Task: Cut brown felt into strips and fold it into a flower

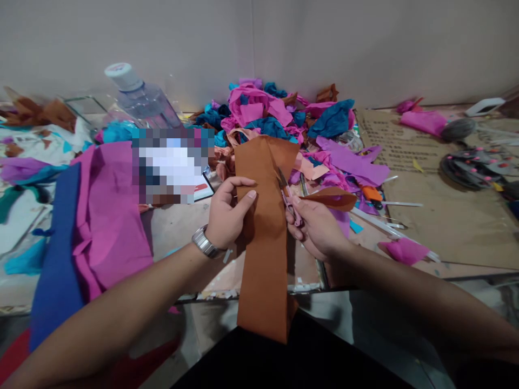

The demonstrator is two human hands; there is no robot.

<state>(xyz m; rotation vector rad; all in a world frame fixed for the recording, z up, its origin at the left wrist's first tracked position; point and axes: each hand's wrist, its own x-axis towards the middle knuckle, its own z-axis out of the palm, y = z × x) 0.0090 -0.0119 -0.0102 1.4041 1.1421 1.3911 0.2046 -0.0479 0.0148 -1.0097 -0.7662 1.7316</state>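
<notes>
A long strip of brown crepe-like material (263, 254) hangs from the table over its front edge onto a dark lap. My left hand (232, 212), with a metal watch on the wrist, grips the strip's left side, thumb on top. My right hand (314, 224) is closed round small scissors with pink handles (292, 208). Their blades point up and away along the strip's right edge, where a brown flap splits off. Another curled brown piece (334, 199) lies just beyond my right hand. Whether the blades are fully closed is hard to see.
Crumpled pink, teal and purple scraps (259, 102) pile against the wall. A clear bottle (148, 105) and a blurred lit screen (172, 167) stand left of centre. Pink and blue sheets (117, 216) drape over the left edge. Flat cardboard (421, 178) lies right, beside a dark pincushion-like object (470, 170).
</notes>
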